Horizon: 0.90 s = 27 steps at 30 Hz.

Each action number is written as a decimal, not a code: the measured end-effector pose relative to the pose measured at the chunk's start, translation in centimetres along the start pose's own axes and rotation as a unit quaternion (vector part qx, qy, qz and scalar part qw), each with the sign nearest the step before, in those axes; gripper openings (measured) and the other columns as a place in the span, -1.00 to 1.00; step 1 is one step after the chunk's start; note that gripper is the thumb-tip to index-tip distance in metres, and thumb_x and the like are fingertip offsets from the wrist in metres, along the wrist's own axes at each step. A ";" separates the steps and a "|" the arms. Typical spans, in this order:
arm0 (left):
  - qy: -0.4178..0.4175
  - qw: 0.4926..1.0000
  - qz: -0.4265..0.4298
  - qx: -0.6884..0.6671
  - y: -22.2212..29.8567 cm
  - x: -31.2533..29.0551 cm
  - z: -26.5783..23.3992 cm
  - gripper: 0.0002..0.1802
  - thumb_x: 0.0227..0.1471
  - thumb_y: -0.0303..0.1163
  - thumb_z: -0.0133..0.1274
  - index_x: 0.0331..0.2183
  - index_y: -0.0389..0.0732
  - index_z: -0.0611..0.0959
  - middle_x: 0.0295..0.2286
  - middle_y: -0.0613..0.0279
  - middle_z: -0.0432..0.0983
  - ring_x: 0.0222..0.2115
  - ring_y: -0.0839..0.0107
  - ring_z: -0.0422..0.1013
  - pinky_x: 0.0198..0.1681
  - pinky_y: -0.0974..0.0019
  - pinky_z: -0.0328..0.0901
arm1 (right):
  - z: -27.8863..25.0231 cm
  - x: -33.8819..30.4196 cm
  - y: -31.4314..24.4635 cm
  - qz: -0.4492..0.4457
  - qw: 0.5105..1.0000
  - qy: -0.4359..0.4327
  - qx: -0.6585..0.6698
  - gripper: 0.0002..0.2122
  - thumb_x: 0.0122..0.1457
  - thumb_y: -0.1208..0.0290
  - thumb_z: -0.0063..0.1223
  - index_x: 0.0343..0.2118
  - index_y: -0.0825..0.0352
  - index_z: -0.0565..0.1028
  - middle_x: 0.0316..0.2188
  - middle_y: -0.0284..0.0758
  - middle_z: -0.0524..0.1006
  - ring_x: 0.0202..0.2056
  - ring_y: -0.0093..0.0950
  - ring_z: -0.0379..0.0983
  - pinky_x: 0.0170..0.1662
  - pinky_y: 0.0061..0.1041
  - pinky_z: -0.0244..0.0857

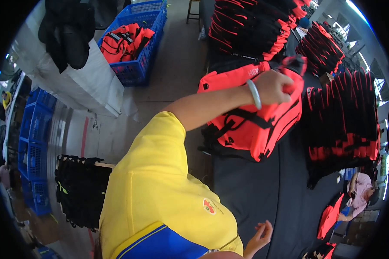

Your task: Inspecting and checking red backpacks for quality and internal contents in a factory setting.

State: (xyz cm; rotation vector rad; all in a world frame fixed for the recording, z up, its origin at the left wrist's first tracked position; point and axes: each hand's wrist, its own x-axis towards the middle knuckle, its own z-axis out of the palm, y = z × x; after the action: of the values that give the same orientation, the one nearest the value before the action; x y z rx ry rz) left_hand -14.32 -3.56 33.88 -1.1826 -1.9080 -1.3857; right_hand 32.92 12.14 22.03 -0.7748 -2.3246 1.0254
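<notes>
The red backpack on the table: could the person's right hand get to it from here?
Probably yes, with a stretch: the black tabletop runs between the right hand and the red backpack, with nothing visibly blocking that path.

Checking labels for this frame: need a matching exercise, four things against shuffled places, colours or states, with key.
1. Left hand
2. Right hand
3. Polo shirt
4. Plastic crate at top

A. Yellow with a blue collar
B. Blue, with red fabric items inside
C. At the red-and-black backpack
D. Near the picture's lower edge, apart from the backpack

Pairs: 1-C, 2-D, 3-A, 4-B
</notes>
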 end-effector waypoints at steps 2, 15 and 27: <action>-0.112 0.991 0.054 -0.057 6.5 -0.2 1.2 -0.70 -0.39 -0.31 0.18 -0.61 -0.25 0.41 -0.69 -0.03 0.34 -0.59 -0.06 0.36 -0.54 0.10 0.23 | -0.8 0.9 -1.5 0.006 0.998 0.021 0.067 -0.74 0.26 0.58 -0.12 0.01 0.37 0.41 -0.41 -0.31 0.53 -0.42 -0.57 0.46 -0.36 -0.63 0.37; -0.550 0.761 -0.117 -0.324 14.1 -20.0 12.4 -0.76 -0.02 -0.34 0.18 -0.32 -0.28 0.57 -0.43 0.12 0.53 -0.40 0.34 0.48 -0.29 0.36 0.34 | 0.5 -7.7 11.9 0.472 0.749 0.238 0.400 -0.50 0.30 -0.01 -0.20 0.14 0.26 0.31 0.12 -0.27 0.37 0.09 -0.38 0.33 0.03 -0.34 0.24; -0.472 0.486 -0.687 -0.263 1.6 -32.2 16.7 -0.44 0.16 0.11 -0.07 -0.06 -0.17 0.47 -0.19 0.15 0.51 -0.20 0.38 0.45 -0.07 0.31 0.29 | 2.1 -15.3 9.8 0.362 0.878 0.256 0.183 -0.83 0.28 0.47 -0.09 -0.15 0.39 0.50 -0.28 -0.35 0.57 -0.32 -0.60 0.48 -0.23 -0.66 0.32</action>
State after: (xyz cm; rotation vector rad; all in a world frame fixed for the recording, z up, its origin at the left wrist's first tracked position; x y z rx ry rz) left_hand 4.70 0.73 3.23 -0.2188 -3.8875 -2.4829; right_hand 45.68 6.50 10.19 -1.5783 -1.3323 1.2958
